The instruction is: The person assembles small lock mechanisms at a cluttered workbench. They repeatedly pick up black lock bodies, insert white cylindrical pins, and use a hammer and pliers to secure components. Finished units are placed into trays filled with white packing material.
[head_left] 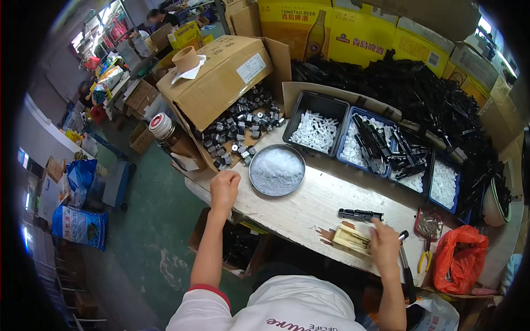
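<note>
Head view shows our wooden workbench [309, 207] with stock ranged along its far edge. Largest is the heap of black plastic parts [419, 88] at the back right. Next, a tipped cardboard carton [221, 77] at the back left spills small dark square components [240, 132] onto the bench. Three dark bins follow: one with white cross-shaped pieces [314, 131], one with white pieces and long black parts [371, 146], one with white pieces [444, 185]. A round metal pan [276, 170] of small translucent parts sits near the bench's front left.

Our left hand [223, 188] hovers at the bench's left edge, just beside the pan and the spilled components; its fingers are curled inward, and we cannot tell whether they enclose a part. Our right hand [385, 246] rests on a pale wooden fixture block [350, 238] at the front edge, fingers narrow and pressed down on it. One black assembled piece [360, 214] lies on the bench just behind the block.

Progress judgement: one piece lies on the bench; the bins and heap remain well filled, so most of the stock appears unprocessed.
</note>
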Motion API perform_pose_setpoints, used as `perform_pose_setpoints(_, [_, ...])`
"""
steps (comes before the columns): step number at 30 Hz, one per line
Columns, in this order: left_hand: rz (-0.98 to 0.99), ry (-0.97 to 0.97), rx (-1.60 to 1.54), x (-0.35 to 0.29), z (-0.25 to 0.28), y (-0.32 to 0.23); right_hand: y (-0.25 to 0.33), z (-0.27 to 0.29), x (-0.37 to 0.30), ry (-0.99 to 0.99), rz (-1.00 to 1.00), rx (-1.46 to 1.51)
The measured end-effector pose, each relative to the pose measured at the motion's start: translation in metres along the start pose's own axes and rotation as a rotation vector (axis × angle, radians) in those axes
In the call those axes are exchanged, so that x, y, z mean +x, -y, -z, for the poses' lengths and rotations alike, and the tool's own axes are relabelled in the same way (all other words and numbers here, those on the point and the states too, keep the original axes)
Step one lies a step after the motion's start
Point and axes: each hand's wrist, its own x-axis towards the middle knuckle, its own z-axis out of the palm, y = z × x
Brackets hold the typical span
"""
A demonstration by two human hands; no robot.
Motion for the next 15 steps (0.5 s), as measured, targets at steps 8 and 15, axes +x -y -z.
perform_pose_setpoints(8, [-0.180, -0.154, 0.130, 0.048, -0.041, 0.009, 0.019, -0.015, 0.062, -0.005, -0.189, -0.336])
perform_pose_setpoints(15, [-0.336, -0.160, 0.135, 0.032, -0.037, 0.020, -0.003, 0.010, 0.048, -0.127, -0.049, 0.009])
